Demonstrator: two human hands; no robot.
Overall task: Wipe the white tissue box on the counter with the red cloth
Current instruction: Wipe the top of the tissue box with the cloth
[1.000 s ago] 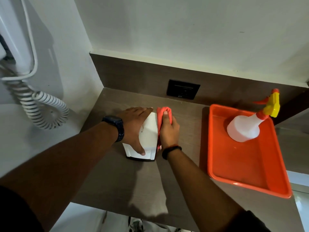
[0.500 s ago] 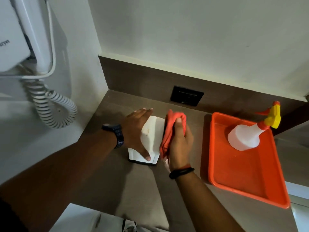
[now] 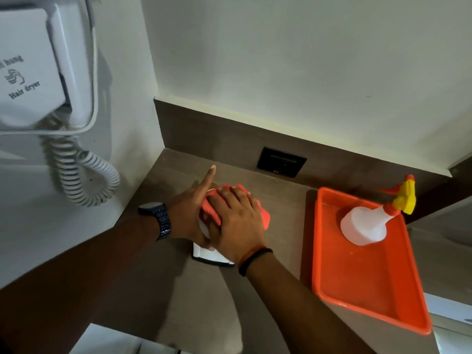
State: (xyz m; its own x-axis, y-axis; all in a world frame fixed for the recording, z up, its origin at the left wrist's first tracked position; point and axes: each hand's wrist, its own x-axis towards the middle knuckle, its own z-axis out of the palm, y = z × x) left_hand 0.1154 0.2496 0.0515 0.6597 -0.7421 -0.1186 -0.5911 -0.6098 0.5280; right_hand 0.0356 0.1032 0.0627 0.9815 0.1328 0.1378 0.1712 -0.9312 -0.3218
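The white tissue box [image 3: 207, 255] stands on the brown counter [image 3: 158, 290] near the left wall, mostly hidden under both hands; only its near lower edge shows. My right hand [image 3: 238, 221] lies flat on the red cloth [image 3: 263, 217], pressing it onto the top of the box. My left hand [image 3: 189, 213], with a dark watch at the wrist, holds the box's left side, its index finger pointing up and away. The cloth spreads across the box top and hangs over its right side.
An orange tray [image 3: 367, 290] sits on the counter to the right, holding a white spray bottle [image 3: 365, 223] with a yellow and red trigger. A black wall socket [image 3: 281, 162] is in the backsplash. A wall hair dryer [image 3: 38, 72] with a coiled cord [image 3: 84, 175] hangs at left.
My right hand has moved the red cloth from the box's right side onto its top and now lies flat over it. My left hand stays on the left side, index finger now raised.
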